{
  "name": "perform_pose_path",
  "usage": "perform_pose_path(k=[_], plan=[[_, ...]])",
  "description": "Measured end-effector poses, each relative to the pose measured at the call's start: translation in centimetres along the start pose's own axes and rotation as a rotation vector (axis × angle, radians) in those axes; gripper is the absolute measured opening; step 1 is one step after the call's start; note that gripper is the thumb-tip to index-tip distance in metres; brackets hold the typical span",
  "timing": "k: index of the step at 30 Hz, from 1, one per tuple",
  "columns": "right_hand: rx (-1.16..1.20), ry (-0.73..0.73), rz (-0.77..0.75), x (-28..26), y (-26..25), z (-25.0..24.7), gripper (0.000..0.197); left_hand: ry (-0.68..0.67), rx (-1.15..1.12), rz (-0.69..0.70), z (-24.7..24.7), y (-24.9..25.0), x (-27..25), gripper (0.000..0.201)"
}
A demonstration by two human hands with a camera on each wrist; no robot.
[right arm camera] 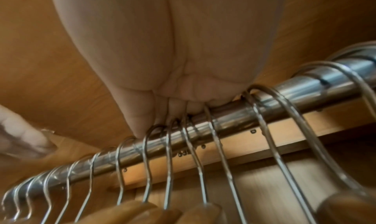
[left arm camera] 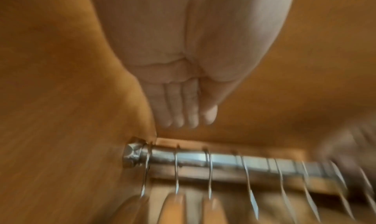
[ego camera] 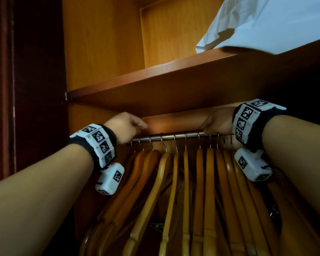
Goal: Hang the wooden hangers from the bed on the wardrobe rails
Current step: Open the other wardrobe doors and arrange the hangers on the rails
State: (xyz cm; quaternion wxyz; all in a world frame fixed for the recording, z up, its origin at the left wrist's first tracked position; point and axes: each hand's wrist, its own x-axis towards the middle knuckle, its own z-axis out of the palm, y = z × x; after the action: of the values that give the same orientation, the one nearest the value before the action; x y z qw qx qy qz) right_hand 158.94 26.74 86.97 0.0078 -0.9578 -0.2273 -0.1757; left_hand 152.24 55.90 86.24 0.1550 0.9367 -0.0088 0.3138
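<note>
Here, nearest the camera, a row of honey-coloured wooden hangers (ego camera: 185, 182) hangs from thin silver wire hooks (right arm camera: 168, 163), packed side by side and fanning downward below both wrists. The hooks loop over a polished round metal wardrobe rail (ego camera: 174, 136) that runs just beneath the fingers of both hands.

The right hand (ego camera: 217, 120) sits on top of the rail, its fingers (right arm camera: 142, 115) curled down over the tube among the hook tops; the right wrist view shows the fingertips touching the metal between two hooks, though whether they pinch a hook or only the rail cannot be told.

The left hand (ego camera: 127, 126) is raised near the rail's left end, just above it. In the left wrist view its fingers (left arm camera: 173, 108) lie straight and close together, holding nothing, with their tips pointing toward the rail's chrome end fitting (left arm camera: 133, 152) on the orange-brown wardrobe side panel (left arm camera: 61, 115); that view is motion-blurred.

Beyond the fingers, a reddish-brown wooden shelf (ego camera: 174, 85) spans the wardrobe above the rail, and a white folded pillow (ego camera: 266, 26) lies on its right part.
</note>
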Motion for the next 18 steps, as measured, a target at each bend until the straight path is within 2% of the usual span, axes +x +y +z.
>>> perform_pose_path(k=[2,6,10,18], plan=[[0.012,0.013,-0.002,-0.1,0.0,0.1,0.036,-0.028,0.151,0.060,0.6,1.5,-0.6,0.025],[0.055,0.031,0.000,-0.1,0.0,0.3,0.036,-0.102,0.297,0.092,2.0,2.9,-0.2,0.060],[0.097,0.070,0.003,-0.1,0.0,0.7,0.035,-0.124,0.327,0.109,3.6,3.8,0.3,0.073],[0.108,0.087,-0.016,-0.3,-0.1,0.9,0.035,-0.074,0.287,0.076,5.5,3.2,1.5,0.041]])
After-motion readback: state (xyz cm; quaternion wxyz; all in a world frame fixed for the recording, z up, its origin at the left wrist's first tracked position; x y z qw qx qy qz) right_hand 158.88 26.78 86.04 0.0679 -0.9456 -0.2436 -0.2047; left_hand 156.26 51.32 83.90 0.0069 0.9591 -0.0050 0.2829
